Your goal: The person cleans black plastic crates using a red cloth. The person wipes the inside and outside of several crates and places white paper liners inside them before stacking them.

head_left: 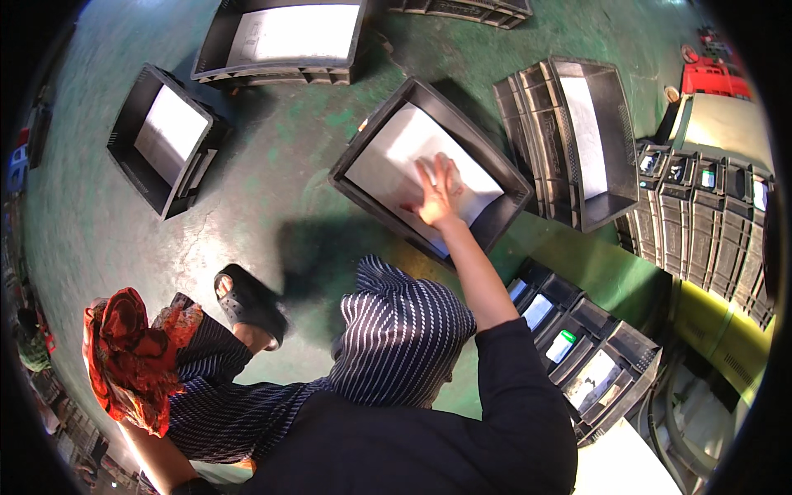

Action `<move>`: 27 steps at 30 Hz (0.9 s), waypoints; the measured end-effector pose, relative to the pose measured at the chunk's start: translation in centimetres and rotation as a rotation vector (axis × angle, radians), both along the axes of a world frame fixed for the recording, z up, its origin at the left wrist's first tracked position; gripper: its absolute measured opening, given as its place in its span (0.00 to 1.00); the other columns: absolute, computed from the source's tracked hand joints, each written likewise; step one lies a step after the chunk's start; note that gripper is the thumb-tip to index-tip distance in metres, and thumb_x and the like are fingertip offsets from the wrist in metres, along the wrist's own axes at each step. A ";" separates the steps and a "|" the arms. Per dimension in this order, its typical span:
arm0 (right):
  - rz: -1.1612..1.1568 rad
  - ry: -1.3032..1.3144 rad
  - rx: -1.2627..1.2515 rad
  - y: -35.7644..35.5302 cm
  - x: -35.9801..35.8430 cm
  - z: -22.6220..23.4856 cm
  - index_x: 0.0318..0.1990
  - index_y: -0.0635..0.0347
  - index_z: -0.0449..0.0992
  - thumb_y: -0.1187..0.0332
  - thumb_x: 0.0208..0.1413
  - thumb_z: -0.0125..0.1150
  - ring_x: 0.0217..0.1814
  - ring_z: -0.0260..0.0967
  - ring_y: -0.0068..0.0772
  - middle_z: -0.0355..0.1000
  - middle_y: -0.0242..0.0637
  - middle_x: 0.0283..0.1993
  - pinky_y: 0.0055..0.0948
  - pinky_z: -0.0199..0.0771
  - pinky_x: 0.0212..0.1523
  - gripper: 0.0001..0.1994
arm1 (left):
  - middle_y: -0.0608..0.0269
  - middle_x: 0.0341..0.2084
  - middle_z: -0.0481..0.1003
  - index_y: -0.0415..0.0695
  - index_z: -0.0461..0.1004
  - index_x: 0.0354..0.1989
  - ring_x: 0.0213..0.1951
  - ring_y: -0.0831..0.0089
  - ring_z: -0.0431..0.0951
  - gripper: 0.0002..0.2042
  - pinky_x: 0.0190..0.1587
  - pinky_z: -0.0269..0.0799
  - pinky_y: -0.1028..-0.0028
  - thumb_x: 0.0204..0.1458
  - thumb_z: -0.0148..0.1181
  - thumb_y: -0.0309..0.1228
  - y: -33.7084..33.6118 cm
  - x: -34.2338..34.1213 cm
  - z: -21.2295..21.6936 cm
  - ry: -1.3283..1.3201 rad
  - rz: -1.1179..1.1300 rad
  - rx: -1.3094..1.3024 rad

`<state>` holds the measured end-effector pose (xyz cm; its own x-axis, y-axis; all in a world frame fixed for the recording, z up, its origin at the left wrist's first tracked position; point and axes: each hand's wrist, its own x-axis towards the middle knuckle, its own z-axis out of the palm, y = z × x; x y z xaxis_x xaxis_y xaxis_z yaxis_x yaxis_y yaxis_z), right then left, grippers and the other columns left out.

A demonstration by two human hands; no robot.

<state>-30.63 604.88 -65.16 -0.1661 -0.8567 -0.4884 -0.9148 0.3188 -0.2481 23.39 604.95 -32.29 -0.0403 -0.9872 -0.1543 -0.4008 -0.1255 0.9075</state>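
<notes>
A person's right hand (437,194) is holding its fingers spread over a flat white sheet (388,157) inside a black rectangular plastic crate (470,132).

The sheet is lying on the crate's bottom, directly beneath the right hand, with its left part showing beyond the fingers. The right hand is grasping nothing: its palm is facing down and its fingers are pointing toward the far side; whether they are touching the paper is unclear. The bare right forearm (478,276) is slanting in from the near right. At near left, a crumpled bundle of red cloth (128,355) is hiding the left hand, so I cannot tell whether that hand is gripping it.
</notes>
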 end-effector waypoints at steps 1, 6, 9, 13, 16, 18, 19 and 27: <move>0.001 0.000 -0.369 0.3 -0.6 0.6 0.64 0.43 0.55 0.46 0.31 0.71 0.72 0.28 0.53 0.36 0.40 0.71 0.64 0.34 0.64 0.48 | 0.58 0.49 0.65 0.40 0.59 0.55 0.48 0.67 0.68 0.25 0.50 0.66 0.67 0.53 0.56 0.39 0.0 0.5 0.6 -0.006 0.025 -0.013; -0.391 0.457 -0.808 5.3 -5.3 8.4 0.61 0.67 0.53 0.61 0.38 0.67 0.64 0.48 0.55 0.57 0.53 0.60 0.49 0.46 0.64 0.42 | 0.61 0.45 0.68 0.40 0.62 0.52 0.45 0.70 0.69 0.23 0.50 0.67 0.69 0.51 0.58 0.38 -2.2 0.6 3.6 0.281 0.215 0.059; -1.027 -0.011 -0.607 12.9 -11.9 -1.4 0.59 0.67 0.56 0.55 0.39 0.72 0.59 0.59 0.46 0.61 0.50 0.58 0.47 0.59 0.57 0.43 | 0.63 0.43 0.69 0.40 0.63 0.50 0.44 0.72 0.69 0.22 0.49 0.67 0.70 0.50 0.59 0.38 -6.2 -0.3 4.4 0.578 0.270 0.180; -1.264 -0.807 -0.180 12.2 -7.9 2.9 0.37 0.70 0.73 0.70 0.42 0.62 0.27 0.73 0.33 0.73 0.39 0.32 0.30 0.72 0.20 0.15 | 0.66 0.39 0.71 0.40 0.65 0.48 0.42 0.74 0.70 0.21 0.49 0.68 0.71 0.49 0.61 0.37 -7.5 1.5 0.0 0.805 0.365 0.466; -1.169 -0.807 -0.040 11.1 -7.5 5.7 0.30 0.67 0.75 0.70 0.43 0.63 0.22 0.71 0.29 0.73 0.35 0.26 0.26 0.71 0.19 0.10 | 0.64 0.41 0.71 0.44 0.65 0.51 0.45 0.70 0.70 0.20 0.52 0.65 0.68 0.51 0.58 0.38 -5.5 7.2 -7.4 0.618 0.283 0.566; -1.068 -0.879 -0.079 8.1 -4.0 10.6 0.29 0.66 0.75 0.69 0.44 0.63 0.20 0.70 0.27 0.72 0.35 0.24 0.22 0.69 0.19 0.09 | 0.61 0.47 0.69 0.42 0.64 0.54 0.50 0.70 0.69 0.21 0.55 0.63 0.69 0.53 0.54 0.39 -4.0 9.8 -12.1 0.438 0.108 0.527; -1.015 -0.912 -0.094 6.3 -2.0 12.9 0.28 0.66 0.75 0.69 0.45 0.62 0.20 0.70 0.27 0.72 0.35 0.23 0.21 0.69 0.19 0.08 | 0.59 0.50 0.68 0.41 0.64 0.55 0.52 0.70 0.68 0.22 0.57 0.62 0.70 0.55 0.51 0.40 -3.4 11.0 -14.2 0.344 0.025 0.498; -0.877 -1.213 0.205 -7.5 17.2 20.4 0.39 0.63 0.74 0.67 0.50 0.61 0.37 0.73 0.30 0.74 0.37 0.37 0.30 0.74 0.36 0.11 | 0.55 0.49 0.69 0.42 0.58 0.59 0.48 0.67 0.73 0.24 0.50 0.71 0.70 0.56 0.49 0.38 -3.6 12.6 -20.8 0.808 0.008 0.768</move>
<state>-13.46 597.34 -44.73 0.0062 -0.6048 -0.7963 0.2985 0.7612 -0.5758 35.98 601.33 -53.05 -0.3993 -0.6414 -0.6551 0.2759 -0.7655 0.5813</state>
